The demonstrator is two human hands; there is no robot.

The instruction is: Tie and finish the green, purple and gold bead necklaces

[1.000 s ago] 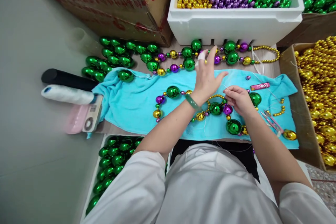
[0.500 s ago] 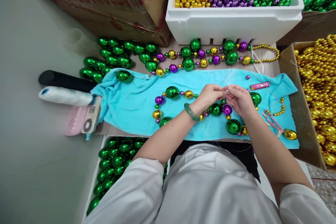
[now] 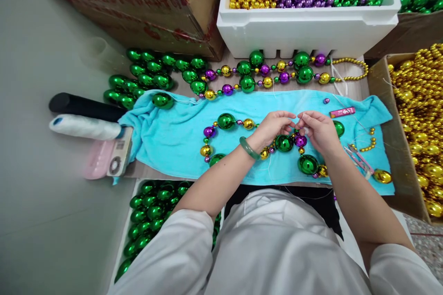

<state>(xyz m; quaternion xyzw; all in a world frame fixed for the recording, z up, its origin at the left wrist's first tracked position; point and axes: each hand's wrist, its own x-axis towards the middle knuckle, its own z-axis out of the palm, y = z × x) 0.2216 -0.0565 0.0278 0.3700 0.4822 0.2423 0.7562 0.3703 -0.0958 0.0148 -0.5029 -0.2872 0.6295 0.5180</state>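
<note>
My left hand [image 3: 276,128], with a green bangle [image 3: 249,147] at its wrist, is bent at the fingers close to my right hand [image 3: 316,130]. A thin white string [image 3: 304,115] shows at my right fingertips, pinched there. My left fingers seem closed on the same string, though its line between the hands is hard to see. Under the hands, a bead strand [image 3: 226,121] of large green, purple and gold beads curves over the turquoise towel [image 3: 180,133]. My forearms and hands hide parts of it.
A finished-looking strand [image 3: 247,84] lies behind the towel, before a white foam box [image 3: 308,32] of small beads. Scissors [image 3: 360,161], a pink packet [image 3: 342,112] and loose gold beads [image 3: 367,149] are at right. Cardboard boxes [image 3: 398,147] [image 3: 197,18] flank the work.
My fingertips have moved slightly apart, and the left fingers have loosened and straightened a little. The beads and tools lie where they were.
</note>
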